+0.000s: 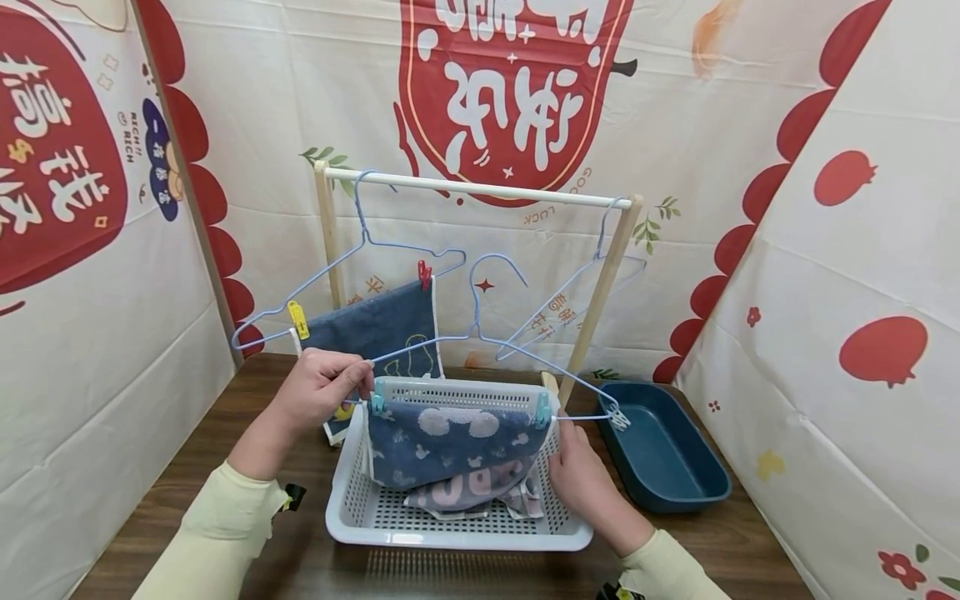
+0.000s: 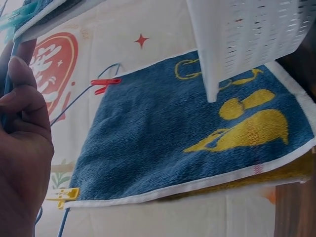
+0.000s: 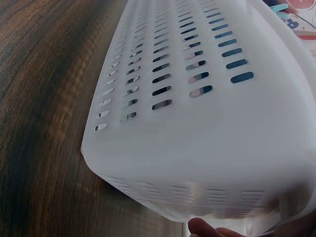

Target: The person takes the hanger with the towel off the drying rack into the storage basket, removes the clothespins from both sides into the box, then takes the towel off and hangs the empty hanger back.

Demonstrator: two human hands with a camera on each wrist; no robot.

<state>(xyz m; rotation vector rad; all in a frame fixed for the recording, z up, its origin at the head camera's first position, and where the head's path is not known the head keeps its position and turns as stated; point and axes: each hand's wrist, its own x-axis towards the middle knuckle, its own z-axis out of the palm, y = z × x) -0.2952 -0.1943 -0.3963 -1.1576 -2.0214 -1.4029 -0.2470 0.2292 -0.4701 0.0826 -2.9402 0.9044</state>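
My left hand point(image 1: 327, 385) grips the left end of a blue wire hanger point(image 1: 476, 329), held over a white perforated basket point(image 1: 457, 540). My right hand point(image 1: 581, 471) has its fingers at the hanger's lower bar, by the towel's right edge, and appears to hold the bar. From that bar hangs a blue towel point(image 1: 461, 437) with pale mouse-head shapes, fastened by a teal clothespin point(image 1: 377, 398) at the left and another teal clothespin point(image 1: 543, 410) at the right. Its lower part overlaps a pinkish-grey patterned cloth point(image 1: 468, 490) inside the basket.
Behind stands a drying rack point(image 1: 480, 190). On its left hangs a second hanger with a dark blue towel point(image 2: 143, 133), held by a red clothespin point(image 2: 105, 85) and a yellow clothespin point(image 2: 66, 194). Another hanger point(image 1: 551, 304) hangs right. A dark teal tub point(image 1: 671, 500) sits at the right.
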